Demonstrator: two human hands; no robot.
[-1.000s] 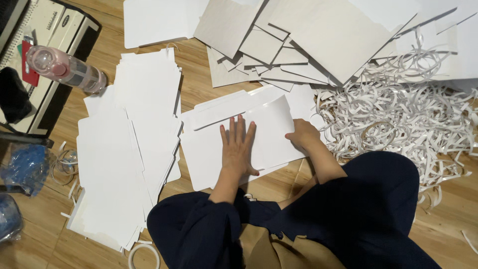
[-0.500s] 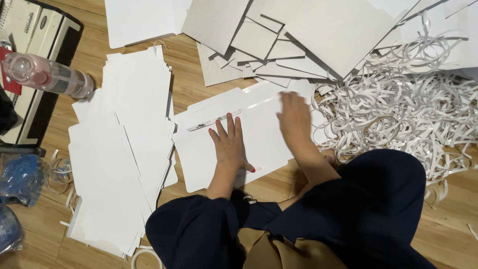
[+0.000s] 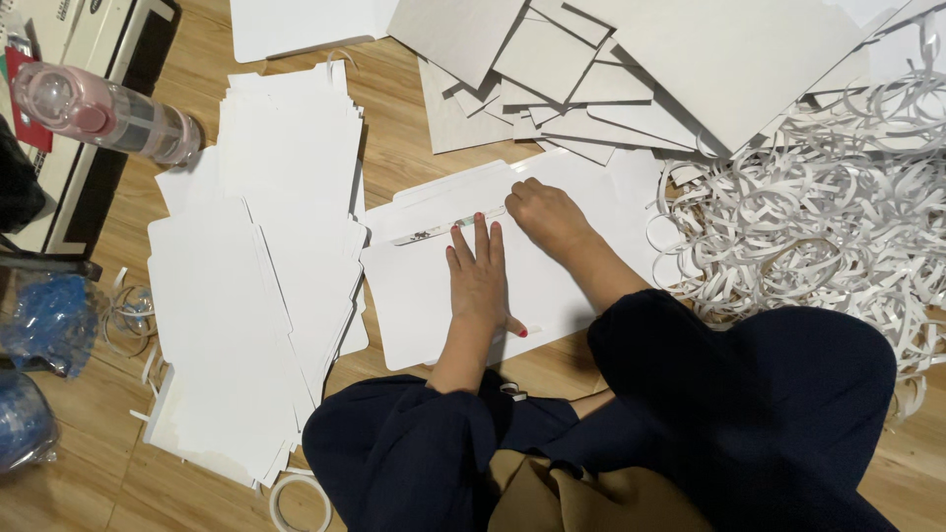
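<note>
Hands are both down on a white die-cut card sheet (image 3: 443, 286) lying on the wood floor (image 3: 394, 148), in front of the person's knees. Left hand (image 3: 480, 281) lies flat, fingers spread, palm pinning the lower panel; nothing grasped. Right hand (image 3: 547, 212) is curled, knuckles up, fingertips pressing at the right end of the thin strip (image 3: 448, 225) that runs along the fold line. Can't tell whether it pinches anything or only presses.

My read is that the step is pressing the flap along that strip. To do it well: keep the left palm as the anchor so the sheet can't skate on the floor, run the right fingertips along the strip in one direction with even pressure, and keep the flap edge parallel to the strip.

Around it: stack of white finished sheets (image 3: 256, 296) just left, grey board pieces (image 3: 591, 69) above, heap of white paper trimmings (image 3: 808, 207) to the right, pink bottle (image 3: 108, 113) lying at top left beside a machine (image 3: 89, 59).

Versus half a second ago: right hand has moved left and up the sheet, from its right part toward the strip. Left hand is nearly unchanged. A second ago the right hand sat lower, at the sheet's right edge.
</note>
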